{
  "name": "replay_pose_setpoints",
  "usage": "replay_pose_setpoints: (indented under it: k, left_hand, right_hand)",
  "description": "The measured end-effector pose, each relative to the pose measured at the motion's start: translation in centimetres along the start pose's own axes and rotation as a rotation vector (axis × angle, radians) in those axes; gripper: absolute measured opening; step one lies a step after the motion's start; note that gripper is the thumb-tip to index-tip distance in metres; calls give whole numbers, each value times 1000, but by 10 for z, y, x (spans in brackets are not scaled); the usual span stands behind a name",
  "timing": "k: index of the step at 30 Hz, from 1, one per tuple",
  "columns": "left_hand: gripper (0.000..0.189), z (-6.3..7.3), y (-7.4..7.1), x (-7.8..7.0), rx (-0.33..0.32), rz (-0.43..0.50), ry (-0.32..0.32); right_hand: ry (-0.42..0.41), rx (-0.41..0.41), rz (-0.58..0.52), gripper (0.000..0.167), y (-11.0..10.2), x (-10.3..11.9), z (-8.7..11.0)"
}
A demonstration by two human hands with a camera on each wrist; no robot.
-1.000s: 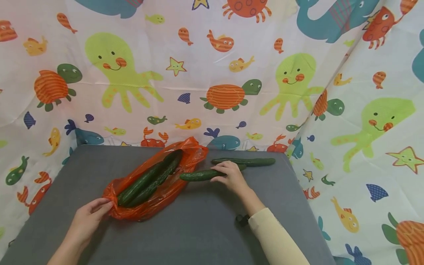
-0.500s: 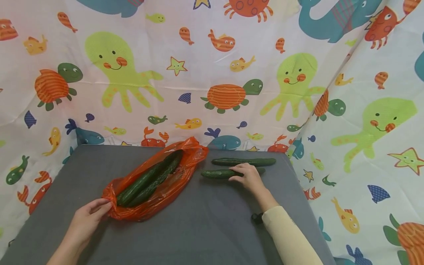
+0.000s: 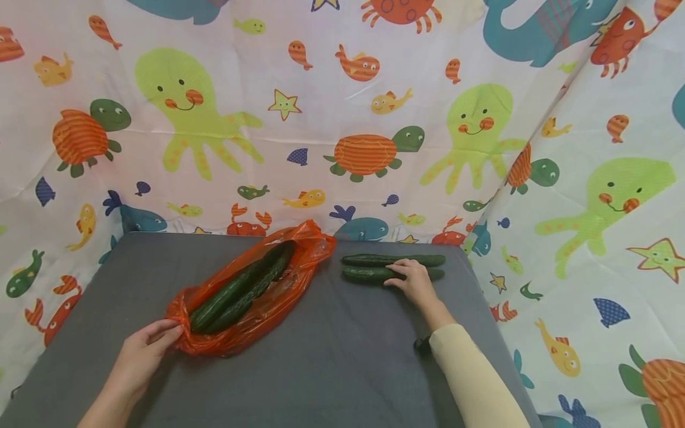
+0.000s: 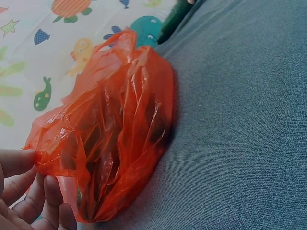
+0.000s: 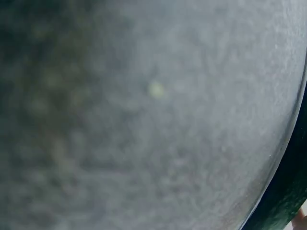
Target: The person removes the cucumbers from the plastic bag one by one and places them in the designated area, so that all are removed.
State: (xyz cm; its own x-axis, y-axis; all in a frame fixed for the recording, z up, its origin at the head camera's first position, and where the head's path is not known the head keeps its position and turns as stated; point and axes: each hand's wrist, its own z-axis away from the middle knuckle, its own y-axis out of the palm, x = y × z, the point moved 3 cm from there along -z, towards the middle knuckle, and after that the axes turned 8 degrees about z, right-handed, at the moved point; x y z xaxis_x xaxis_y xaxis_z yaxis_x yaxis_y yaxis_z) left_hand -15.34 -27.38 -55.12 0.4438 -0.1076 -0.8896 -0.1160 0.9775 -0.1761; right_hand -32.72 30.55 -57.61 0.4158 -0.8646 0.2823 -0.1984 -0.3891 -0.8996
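Note:
My left hand (image 3: 144, 348) pinches the gathered near end of an orange plastic bag (image 3: 286, 306). Inside the bag's opening lie dark green cucumbers (image 3: 248, 288), at least two, side by side. In the left wrist view, thumb and fingers (image 4: 19, 163) hold the crinkled bag (image 4: 115, 115). At the back right, my right hand (image 3: 418, 286) grips a cucumber (image 3: 366, 274) around its middle, from above. Just behind it, and parallel, lies another cucumber (image 3: 369, 260). The right wrist view is mostly blurred grey, with a dark green cucumber (image 5: 285, 196) at its right edge.
A grey cloth covers the table (image 3: 299, 380). Behind it and at both sides hangs a white curtain (image 3: 316, 128) printed with sea animals. A small black device (image 3: 421, 346) shows at the right wrist, beside the cream sleeve (image 3: 471, 374).
My right hand has carried its cucumber rightward and slightly back, away from the bag, to lie alongside the rear cucumber. The left hand and bag stay put.

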Motion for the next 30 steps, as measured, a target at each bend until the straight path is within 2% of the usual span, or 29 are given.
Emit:
replay_pose_setpoints:
  k: [6,13,17,22,27,30]
  left_hand:
    - [61,1,0,0,16,15,3]
    - [60,2,1,0,15,12,-5]
    - [60,1,2,-1,9,5,1]
    - [62,1,2,-2,9,-8,-2]
    - [60,1,4,-2,14,-16,18]
    - [59,2,5,-3,15,-18,30]
  right_hand:
    - [56,28,11,44,-1,-2,-2]
    - [29,14,43,46,2,-4,-6]
    - [43,10,68,46,2,-3,-7]
    - [77,40,76,50,2,0,-8]
    - [115,86,137,57,2,3,-8]
    - [96,103,154,59,1,7,-9]
